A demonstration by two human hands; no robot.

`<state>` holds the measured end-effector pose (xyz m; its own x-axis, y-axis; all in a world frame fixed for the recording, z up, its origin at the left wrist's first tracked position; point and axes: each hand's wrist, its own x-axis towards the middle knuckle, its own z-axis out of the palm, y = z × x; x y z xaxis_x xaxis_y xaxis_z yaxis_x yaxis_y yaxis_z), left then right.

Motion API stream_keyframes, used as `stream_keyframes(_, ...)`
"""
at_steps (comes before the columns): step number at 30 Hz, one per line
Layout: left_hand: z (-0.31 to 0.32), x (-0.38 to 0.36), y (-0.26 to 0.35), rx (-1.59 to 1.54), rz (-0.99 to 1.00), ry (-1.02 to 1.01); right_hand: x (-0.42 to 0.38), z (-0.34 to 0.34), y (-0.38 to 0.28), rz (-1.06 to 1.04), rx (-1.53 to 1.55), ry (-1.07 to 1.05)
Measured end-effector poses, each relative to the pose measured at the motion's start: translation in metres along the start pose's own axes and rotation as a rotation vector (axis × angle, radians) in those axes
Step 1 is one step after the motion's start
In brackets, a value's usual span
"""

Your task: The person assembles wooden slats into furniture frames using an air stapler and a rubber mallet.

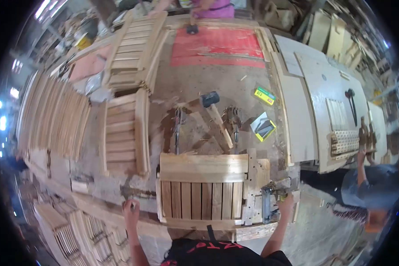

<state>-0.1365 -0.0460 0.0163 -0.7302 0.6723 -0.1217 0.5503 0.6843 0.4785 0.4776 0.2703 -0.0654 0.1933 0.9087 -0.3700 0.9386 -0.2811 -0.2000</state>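
A slatted wooden panel (203, 195) lies flat on the workbench (195, 84) right in front of me. My left hand (130, 207) rests on the bench's near edge, left of the panel; I cannot tell whether it holds anything. My right hand (287, 202) is at the panel's right end, gripping a nail gun (267, 201) that stands against the panel's side frame.
A mallet (210, 100) and two clamps (178, 128) lie beyond the panel, with yellow-green boxes (264, 95) to the right. More slatted panels (122, 133) and a stack of slats (53, 115) fill the left. A red mat (217, 46) lies far off. Other people work opposite (208, 6) and at right (368, 186).
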Motion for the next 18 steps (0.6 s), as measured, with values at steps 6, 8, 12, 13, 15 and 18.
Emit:
stream_keyframes(6, 0.015, 0.019, -0.037, -0.471, -0.159, -0.09, 0.025, 0.006, 0.002, -0.166, -0.094, 0.05)
stream_keyframes(8, 0.023, 0.031, -0.049, -0.5, -0.199, -0.197, 0.028, 0.004, 0.007, -0.18, 0.017, 0.032)
stream_keyframes(12, 0.04, 0.028, -0.052, -0.249, -0.058, -0.054, -0.007, -0.024, -0.023, 0.106, 0.894, -0.5)
stream_keyframes(13, 0.033, 0.027, -0.046, -0.2, -0.023, -0.06, -0.019, -0.025, -0.035, 0.21, 1.128, -0.683)
stream_keyframes(15, 0.025, 0.031, -0.046, -0.147, -0.011, -0.122, -0.062, -0.03, -0.086, 0.28, 1.257, -0.587)
stream_keyframes(18, 0.033, 0.045, -0.05, -0.115, -0.063, -0.107, -0.087, -0.029, -0.138, 0.296, 1.196, -0.514)
